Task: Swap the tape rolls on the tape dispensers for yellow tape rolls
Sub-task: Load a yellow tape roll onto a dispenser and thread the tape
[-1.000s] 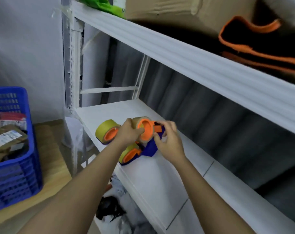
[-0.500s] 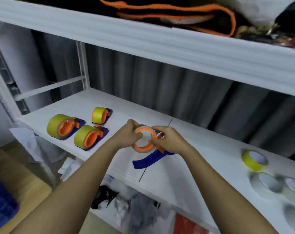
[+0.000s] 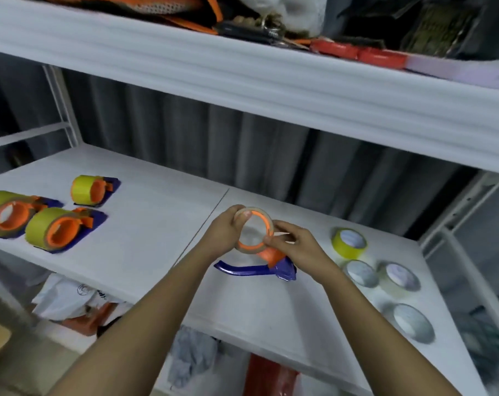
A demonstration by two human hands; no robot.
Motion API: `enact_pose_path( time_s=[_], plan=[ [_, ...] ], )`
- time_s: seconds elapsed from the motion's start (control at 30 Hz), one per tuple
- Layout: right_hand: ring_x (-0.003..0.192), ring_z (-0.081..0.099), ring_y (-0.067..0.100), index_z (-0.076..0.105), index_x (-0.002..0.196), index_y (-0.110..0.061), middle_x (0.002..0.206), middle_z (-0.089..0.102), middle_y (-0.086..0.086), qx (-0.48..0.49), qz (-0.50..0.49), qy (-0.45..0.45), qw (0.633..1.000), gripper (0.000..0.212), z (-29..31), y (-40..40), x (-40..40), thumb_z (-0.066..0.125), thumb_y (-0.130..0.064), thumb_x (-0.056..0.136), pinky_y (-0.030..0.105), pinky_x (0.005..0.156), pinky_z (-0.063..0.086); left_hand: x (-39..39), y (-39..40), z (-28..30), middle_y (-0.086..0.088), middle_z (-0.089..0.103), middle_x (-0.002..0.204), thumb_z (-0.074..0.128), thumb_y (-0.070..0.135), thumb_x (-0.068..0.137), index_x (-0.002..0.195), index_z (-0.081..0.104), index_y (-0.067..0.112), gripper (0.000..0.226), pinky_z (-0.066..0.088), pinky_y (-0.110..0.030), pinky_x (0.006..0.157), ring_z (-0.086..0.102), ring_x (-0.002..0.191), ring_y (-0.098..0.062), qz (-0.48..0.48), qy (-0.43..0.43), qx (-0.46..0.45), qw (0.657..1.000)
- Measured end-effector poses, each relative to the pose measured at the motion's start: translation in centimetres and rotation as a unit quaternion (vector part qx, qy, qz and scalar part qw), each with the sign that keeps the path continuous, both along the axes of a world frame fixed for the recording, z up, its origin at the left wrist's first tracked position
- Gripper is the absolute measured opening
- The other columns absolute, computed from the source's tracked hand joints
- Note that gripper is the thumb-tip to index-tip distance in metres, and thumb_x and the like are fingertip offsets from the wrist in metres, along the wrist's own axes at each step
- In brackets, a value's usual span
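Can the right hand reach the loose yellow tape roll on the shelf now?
Probably yes, once freed: the yellow tape roll lies just beside the right hand with nothing between them, but that hand's grip is busy on the dispenser.

White metal shelving [image 3: 145, 247], grey corrugated wall [image 3: 271, 155] behind

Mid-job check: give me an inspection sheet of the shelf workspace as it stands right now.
Surface: white shelf, seam down the middle.
Job's things: three yellow-loaded dispensers at left; held dispenser carries a clear roll; spare yellow roll and three clear rolls at right.
Clutter: bags and cloths below.
Grippers: left hand and right hand both grip the clear roll.
Cables: nothing seen.
Surroundings: upper shelf, grey curtain behind.
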State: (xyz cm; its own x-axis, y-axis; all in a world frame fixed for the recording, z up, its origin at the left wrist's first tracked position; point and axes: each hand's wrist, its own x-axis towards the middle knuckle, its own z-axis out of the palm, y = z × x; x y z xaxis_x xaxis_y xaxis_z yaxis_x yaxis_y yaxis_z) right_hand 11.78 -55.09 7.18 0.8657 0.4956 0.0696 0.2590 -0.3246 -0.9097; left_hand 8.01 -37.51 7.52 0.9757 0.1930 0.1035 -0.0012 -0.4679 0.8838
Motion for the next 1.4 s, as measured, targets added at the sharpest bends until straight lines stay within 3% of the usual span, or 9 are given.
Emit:
enact_pose_path(
  time_s=[0.1,0.23,0.37,0.6,0.77,0.93,1.1,1.3,1.4],
  plan=[
    [0.1,0.066,0.015,0.064,0.113,-0.025,0.112,0.067,-0.004,0.042,-0.012,0.045,0.998,0.035,0.0,-3.4,0.2,0.073,-0.025,0.08,0.019,0.08,0.053,0.1,-2.8,-0.1,-0.005,0.054,0.129,0.035,0.041,0.099,0.131,0.047,0.016,0.043,0.046,-0.041,0.098,0.054,0.115,-0.024,-0.021,0.011,-0.011,1.0],
    [0.102,0.067,0.019,0.059,0.124,-0.02,0.12,0.065,0.004,0.076,0.016,0.1,0.992,0.044,-0.6,-6.7,-0.1,0.071,-0.018,0.081,0.027,0.084,0.055,0.0,-5.3,-0.3,0.0,0.05,0.132,0.035,0.044,0.098,0.134,0.041,0.022,0.043,0.045,-0.037,0.099,0.05,0.117,-0.019,-0.078,0.034,0.001,0.996],
    [0.1,0.068,0.016,0.061,0.12,-0.025,0.114,0.069,0.003,0.121,0.023,0.114,0.986,0.041,-1.1,-8.7,-1.0,0.07,-0.012,0.082,0.02,0.074,0.054,-0.4,-7.1,-0.6,0.001,0.046,0.131,0.042,0.032,0.099,0.139,0.029,0.026,0.043,0.044,-0.028,0.093,0.047,0.116,-0.017,-0.107,0.067,0.029,0.992],
    [0.107,0.063,0.012,0.063,0.107,-0.044,0.114,0.067,-0.008,0.114,-0.006,0.104,0.988,0.042,-2.2,-9.3,-1.5,0.072,-0.012,0.081,0.023,0.078,0.056,-0.3,-8.1,-1.7,0.003,0.038,0.139,0.046,0.015,0.096,0.14,0.021,0.029,0.052,0.038,-0.025,0.09,0.04,0.122,-0.015,-0.12,0.09,0.057,0.987],
    [0.109,0.06,0.009,0.059,0.102,-0.048,0.112,0.066,-0.013,0.101,-0.044,0.084,0.99,0.042,-3.0,-9.0,-2.0,0.071,-0.012,0.083,0.028,0.088,0.055,0.3,-8.6,-2.1,0.0,0.037,0.141,0.043,0.003,0.092,0.141,0.023,0.024,0.057,0.034,-0.023,0.091,0.039,0.127,-0.018,-0.116,0.078,0.079,0.987],
    [0.098,0.063,-0.005,0.056,0.104,-0.048,0.105,0.067,-0.022,0.106,-0.097,0.043,0.989,0.047,-3.7,-8.1,-2.7,0.065,-0.006,0.086,0.012,0.079,0.051,0.4,-9.4,-2.7,0.002,0.038,0.141,0.058,0.011,0.087,0.14,0.027,0.019,0.062,0.036,-0.027,0.103,0.039,0.125,-0.015,-0.116,0.032,0.061,0.991],
    [0.1,0.06,-0.008,0.054,0.105,-0.05,0.106,0.065,-0.024,0.101,-0.145,0.001,0.984,0.051,-4.9,-6.7,-3.1,0.055,-0.001,0.089,0.013,0.086,0.049,0.5,-9.7,-4.4,0.001,0.041,0.142,0.062,0.018,0.087,0.142,0.03,0.019,0.063,0.037,-0.03,0.105,0.042,0.128,-0.019,-0.067,0.006,0.046,0.997],
    [0.098,0.064,0.0,0.06,0.1,-0.044,0.1,0.07,-0.017,0.108,-0.163,-0.001,0.981,0.048,-6.7,-6.7,-3.8,0.063,0.001,0.084,0.015,0.081,0.05,0.9,-9.5,-5.3,-0.001,0.04,0.144,0.063,0.011,0.085,0.142,0.032,0.017,0.065,0.038,-0.034,0.107,0.041,0.129,-0.02,-0.086,0.005,0.074,0.994],
    [0.099,0.063,-0.002,0.066,0.097,-0.047,0.1,0.071,-0.018,0.096,-0.138,0.021,0.986,0.042,-6.3,-7.7,-3.9,0.075,-0.011,0.078,0.014,0.077,0.051,0.9,-8.9,-5.3,-0.004,0.047,0.139,0.052,0.001,0.09,0.14,0.035,0.018,0.056,0.039,-0.025,0.102,0.046,0.124,-0.017,-0.106,0.022,0.058,0.992]
  ],
)
